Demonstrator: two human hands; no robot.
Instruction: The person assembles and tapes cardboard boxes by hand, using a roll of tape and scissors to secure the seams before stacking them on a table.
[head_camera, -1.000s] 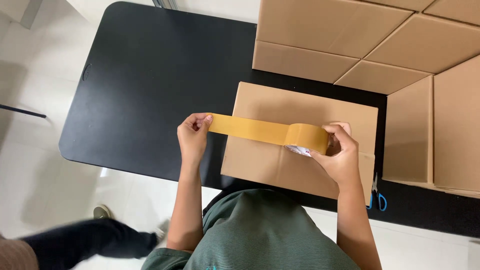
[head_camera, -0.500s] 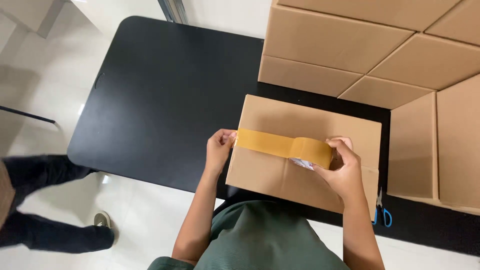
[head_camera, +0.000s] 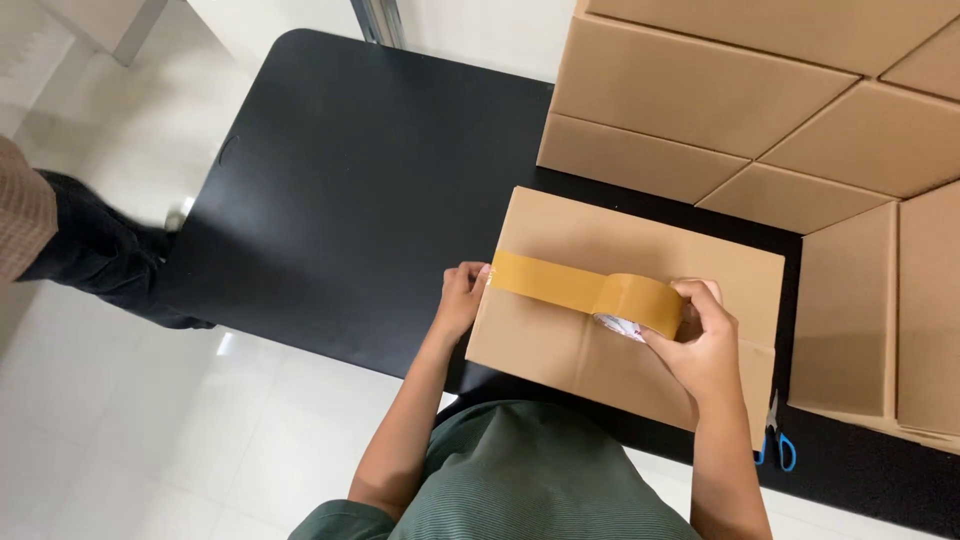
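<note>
Brown tape strip (head_camera: 545, 280) spans your closed cardboard box (head_camera: 640, 240): left hand (head_camera: 460, 298) pins its end (fingers curled), right hand (head_camera: 700, 340) grips the roll (head_camera: 637, 303) to tension it.

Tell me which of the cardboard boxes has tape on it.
The single box lying nearest the person, with a brown tape strip across its top. The stacked boxes behind and right show none.

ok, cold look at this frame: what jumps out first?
The tan strip of tape stretched across the cardboard box at centre, left hand pinning its end at the box's left edge, right hand holding the tape roll. Behind and right, stacked boxes crowd the black table.
</note>
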